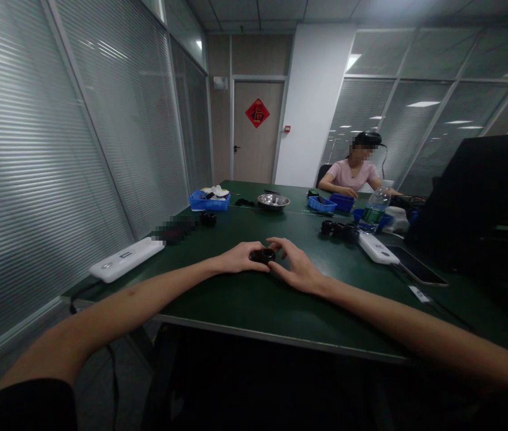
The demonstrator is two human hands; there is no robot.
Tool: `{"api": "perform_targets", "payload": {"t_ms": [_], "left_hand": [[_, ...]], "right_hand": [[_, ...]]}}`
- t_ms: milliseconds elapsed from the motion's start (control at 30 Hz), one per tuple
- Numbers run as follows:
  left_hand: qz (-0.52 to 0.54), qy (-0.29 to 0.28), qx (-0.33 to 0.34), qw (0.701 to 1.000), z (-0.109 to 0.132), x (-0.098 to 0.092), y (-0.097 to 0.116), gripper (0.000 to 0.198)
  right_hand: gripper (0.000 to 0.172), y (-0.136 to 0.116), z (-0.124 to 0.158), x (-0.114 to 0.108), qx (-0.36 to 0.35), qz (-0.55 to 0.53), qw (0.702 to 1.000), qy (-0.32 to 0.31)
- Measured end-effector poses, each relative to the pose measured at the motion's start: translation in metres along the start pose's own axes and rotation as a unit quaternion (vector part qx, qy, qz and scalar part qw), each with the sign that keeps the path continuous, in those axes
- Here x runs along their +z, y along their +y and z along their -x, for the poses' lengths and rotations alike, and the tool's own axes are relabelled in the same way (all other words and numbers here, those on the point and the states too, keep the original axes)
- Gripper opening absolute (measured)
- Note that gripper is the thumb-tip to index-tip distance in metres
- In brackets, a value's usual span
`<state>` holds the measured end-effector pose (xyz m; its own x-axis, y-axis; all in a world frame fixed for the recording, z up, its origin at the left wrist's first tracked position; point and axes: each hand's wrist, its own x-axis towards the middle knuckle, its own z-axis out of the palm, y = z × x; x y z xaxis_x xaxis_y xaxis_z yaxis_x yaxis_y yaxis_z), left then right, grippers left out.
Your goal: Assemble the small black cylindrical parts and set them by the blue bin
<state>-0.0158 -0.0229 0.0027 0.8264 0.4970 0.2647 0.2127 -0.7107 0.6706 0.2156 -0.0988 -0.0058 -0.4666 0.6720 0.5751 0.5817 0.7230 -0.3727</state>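
A small black round part (268,256) with a ring-like, glossy end lies at the green table's middle, low against the surface. My left hand (242,257) is closed around its left side, fingers behind and thumb in front, covering some of it. On the other side my right hand (297,266) has thumb and fingers spread apart. Its thumb tip and index fingertip come close to the part's right edge; whether they touch it I cannot tell. Further back stands a shiny metal bowl (273,202). Several similar black round parts (338,229) sit in a group to the right.
Black round parts (208,219) and a filled blue tray (209,201) are at the left. White power banks (128,258) (377,248) lie on both sides. A water bottle (376,208), a phone (417,265) and a dark monitor (478,197) stand right. A co-worker (353,173) sits behind blue bins (342,202).
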Motion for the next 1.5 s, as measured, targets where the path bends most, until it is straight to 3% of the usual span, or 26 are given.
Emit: {"api": "perform_targets", "payload": {"t_ms": [1500], "left_hand": [[0.001, -0.004, 0.001, 1.0, -0.0002, 0.0001, 0.0009, 0.047]], "right_hand": [[0.057, 0.003, -0.0009, 0.0033, -0.002, 0.025, 1.0, 0.013]]}}
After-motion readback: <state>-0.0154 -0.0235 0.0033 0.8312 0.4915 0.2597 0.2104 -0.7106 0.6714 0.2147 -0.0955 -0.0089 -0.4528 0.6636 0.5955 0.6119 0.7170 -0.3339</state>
